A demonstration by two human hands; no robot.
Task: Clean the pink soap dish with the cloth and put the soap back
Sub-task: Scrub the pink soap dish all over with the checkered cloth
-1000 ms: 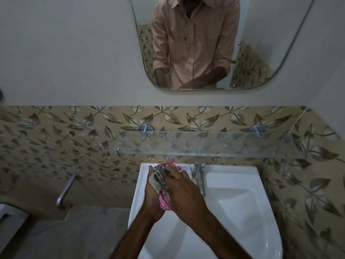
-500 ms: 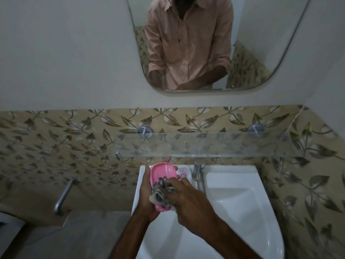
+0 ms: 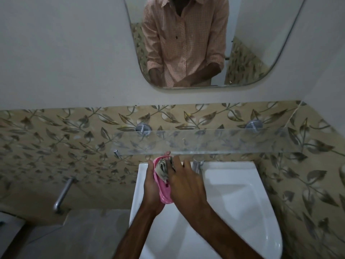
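The pink soap dish (image 3: 164, 192) is held in the grip of the left hand (image 3: 151, 187), the cloth (image 3: 162, 170) pressed in by the flat right hand (image 3: 186, 186); soap not yet replaced.

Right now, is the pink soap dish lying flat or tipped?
Tipped: the left hand holds the pink soap dish on edge, cloth pressed inside.
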